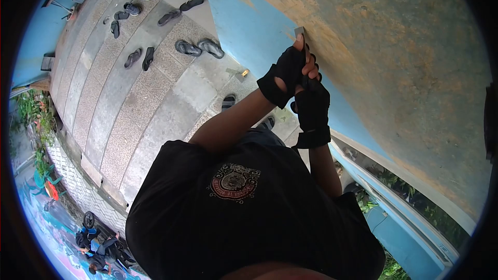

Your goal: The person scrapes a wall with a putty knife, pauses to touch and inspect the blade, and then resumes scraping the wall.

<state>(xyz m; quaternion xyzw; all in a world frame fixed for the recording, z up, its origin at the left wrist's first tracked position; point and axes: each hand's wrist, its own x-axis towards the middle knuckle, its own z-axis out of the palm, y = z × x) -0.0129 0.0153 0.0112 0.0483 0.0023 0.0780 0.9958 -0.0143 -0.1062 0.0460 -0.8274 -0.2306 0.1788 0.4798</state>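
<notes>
Both my hands wear black fingerless gloves and are raised together against a wall (394, 57) whose blue paint gives way to bare, brownish plaster. My left hand (288, 72) is the upper one, its fingertips pressed behind a small metal scraper blade (299, 32) that touches the wall at the edge of the blue paint (249, 36). Just below it, my right hand (312, 109) is closed around the tool's handle, which the gloves hide. My black T-shirt (249, 218) with a chest emblem fills the bottom of the view.
Stone steps (129, 98) stretch off to the left with several pairs of sandals (199, 47) scattered on them. Plants (33, 111) line the far edge. A parked motorbike and seated people (98, 251) are at the lower left. A blue ledge (399, 218) runs along the wall's base.
</notes>
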